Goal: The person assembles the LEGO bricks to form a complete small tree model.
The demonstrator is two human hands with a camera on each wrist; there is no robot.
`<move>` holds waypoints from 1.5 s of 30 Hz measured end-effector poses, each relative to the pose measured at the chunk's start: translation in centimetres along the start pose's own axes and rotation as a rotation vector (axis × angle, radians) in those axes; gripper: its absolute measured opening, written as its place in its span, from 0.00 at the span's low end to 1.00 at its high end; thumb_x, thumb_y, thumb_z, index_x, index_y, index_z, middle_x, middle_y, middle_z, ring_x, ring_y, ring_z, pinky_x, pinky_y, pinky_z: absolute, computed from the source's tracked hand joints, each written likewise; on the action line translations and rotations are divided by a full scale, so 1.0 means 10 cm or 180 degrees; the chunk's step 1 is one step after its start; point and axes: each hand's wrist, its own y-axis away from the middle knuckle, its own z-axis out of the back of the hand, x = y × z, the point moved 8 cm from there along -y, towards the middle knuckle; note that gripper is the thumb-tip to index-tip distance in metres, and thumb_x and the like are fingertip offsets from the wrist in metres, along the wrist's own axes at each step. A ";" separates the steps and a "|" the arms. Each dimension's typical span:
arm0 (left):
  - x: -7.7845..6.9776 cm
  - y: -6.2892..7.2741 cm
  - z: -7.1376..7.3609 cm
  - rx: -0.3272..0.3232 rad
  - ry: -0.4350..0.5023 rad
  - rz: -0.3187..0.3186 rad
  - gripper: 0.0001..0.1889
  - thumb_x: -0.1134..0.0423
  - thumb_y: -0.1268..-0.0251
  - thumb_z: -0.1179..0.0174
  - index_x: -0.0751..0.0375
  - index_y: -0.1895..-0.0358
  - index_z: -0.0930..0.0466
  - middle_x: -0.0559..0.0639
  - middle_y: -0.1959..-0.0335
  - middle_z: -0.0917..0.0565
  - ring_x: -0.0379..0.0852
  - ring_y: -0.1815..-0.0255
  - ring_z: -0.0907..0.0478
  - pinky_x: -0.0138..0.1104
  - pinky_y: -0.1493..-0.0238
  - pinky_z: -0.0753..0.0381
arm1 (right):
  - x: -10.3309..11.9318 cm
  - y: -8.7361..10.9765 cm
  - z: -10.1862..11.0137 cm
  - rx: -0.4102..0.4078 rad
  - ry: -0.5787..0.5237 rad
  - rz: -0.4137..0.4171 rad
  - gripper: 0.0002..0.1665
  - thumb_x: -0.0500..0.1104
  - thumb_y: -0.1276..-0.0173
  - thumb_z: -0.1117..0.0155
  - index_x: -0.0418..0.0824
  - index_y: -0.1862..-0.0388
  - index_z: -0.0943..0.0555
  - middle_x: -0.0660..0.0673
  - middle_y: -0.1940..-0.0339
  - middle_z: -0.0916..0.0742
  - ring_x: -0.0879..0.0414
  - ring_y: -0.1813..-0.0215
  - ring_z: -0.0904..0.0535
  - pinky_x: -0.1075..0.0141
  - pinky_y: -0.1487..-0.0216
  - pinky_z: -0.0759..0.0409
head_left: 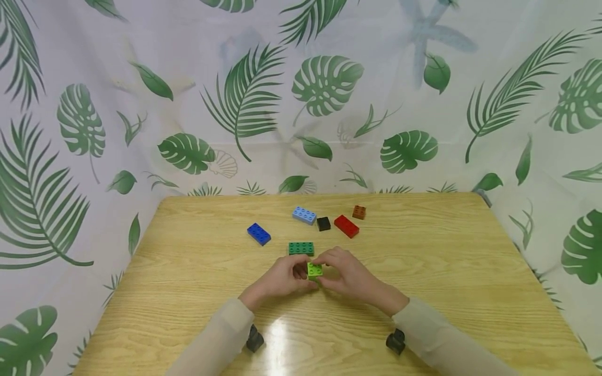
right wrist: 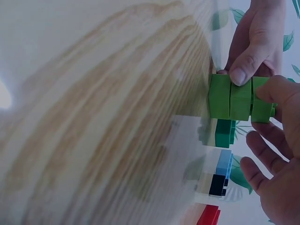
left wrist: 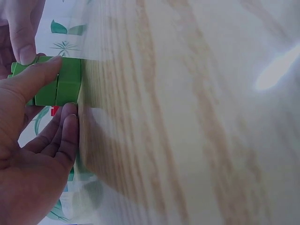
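Between my two hands, on the wooden table (head_left: 447,261), a stack of three light green bricks (head_left: 314,272) stands upright. My left hand (head_left: 282,275) comes from its left side, thumb and fingers curved in a part-closed grip on the lower bricks. From the right, my right hand (head_left: 351,278) pinches the top brick, its lower fingers loosely bent. Just beyond the stack lies a dark green brick (head_left: 301,248); a black brick (head_left: 323,224) lies farther off.

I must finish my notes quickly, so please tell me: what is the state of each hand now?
Left hand: closed, pinching the light-green brick stack around its middle.
Right hand: closed, pinching the stack's top brick.
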 end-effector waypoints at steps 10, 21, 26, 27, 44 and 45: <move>-0.03 0.00 0.01 -0.0012 -0.0063 -0.0025 0.16 0.59 0.34 0.25 0.54 0.46 0.16 0.48 0.59 0.14 0.38 0.59 0.20 0.30 0.56 0.19 | -0.02 0.01 -0.01 -0.0061 -0.0133 0.0012 0.16 0.37 0.32 0.24 0.39 0.46 0.14 0.44 0.48 0.10 0.49 0.46 0.17 0.56 0.45 0.15; -0.03 0.00 0.01 -0.0039 -0.0096 -0.0086 0.17 0.60 0.34 0.25 0.55 0.46 0.16 0.48 0.59 0.14 0.38 0.59 0.20 0.30 0.55 0.18 | -0.01 0.01 -0.03 -0.0173 -0.0104 0.0146 0.16 0.37 0.34 0.22 0.39 0.48 0.15 0.45 0.50 0.10 0.50 0.48 0.15 0.57 0.48 0.16; -0.03 0.00 0.00 -0.0034 -0.0084 -0.0098 0.17 0.61 0.34 0.25 0.56 0.44 0.16 0.48 0.59 0.14 0.37 0.60 0.20 0.30 0.56 0.18 | -0.02 0.03 -0.04 -0.0180 -0.0120 0.0138 0.16 0.37 0.33 0.23 0.39 0.48 0.15 0.45 0.50 0.10 0.50 0.47 0.15 0.56 0.47 0.15; -0.03 0.01 0.00 -0.0036 -0.0076 -0.0097 0.18 0.61 0.34 0.25 0.56 0.44 0.16 0.48 0.59 0.14 0.37 0.60 0.20 0.30 0.56 0.18 | -0.03 0.03 -0.04 -0.0174 -0.0118 0.0138 0.16 0.37 0.33 0.23 0.39 0.48 0.15 0.45 0.49 0.10 0.50 0.47 0.15 0.55 0.47 0.15; 0.01 0.01 -0.01 -0.0048 -0.0097 -0.0084 0.23 0.60 0.34 0.25 0.55 0.37 0.17 0.47 0.57 0.14 0.37 0.59 0.20 0.30 0.54 0.18 | -0.07 0.02 -0.02 -0.0011 -0.0380 -0.0047 0.21 0.37 0.32 0.24 0.38 0.41 0.16 0.43 0.45 0.11 0.47 0.46 0.16 0.52 0.45 0.14; 0.02 0.01 -0.01 -0.0039 -0.0111 -0.0078 0.23 0.60 0.34 0.25 0.55 0.37 0.17 0.47 0.57 0.14 0.36 0.59 0.20 0.30 0.54 0.18 | -0.08 0.01 0.00 -0.0006 -0.0399 -0.0087 0.21 0.38 0.31 0.25 0.38 0.41 0.16 0.43 0.45 0.11 0.47 0.46 0.16 0.51 0.45 0.15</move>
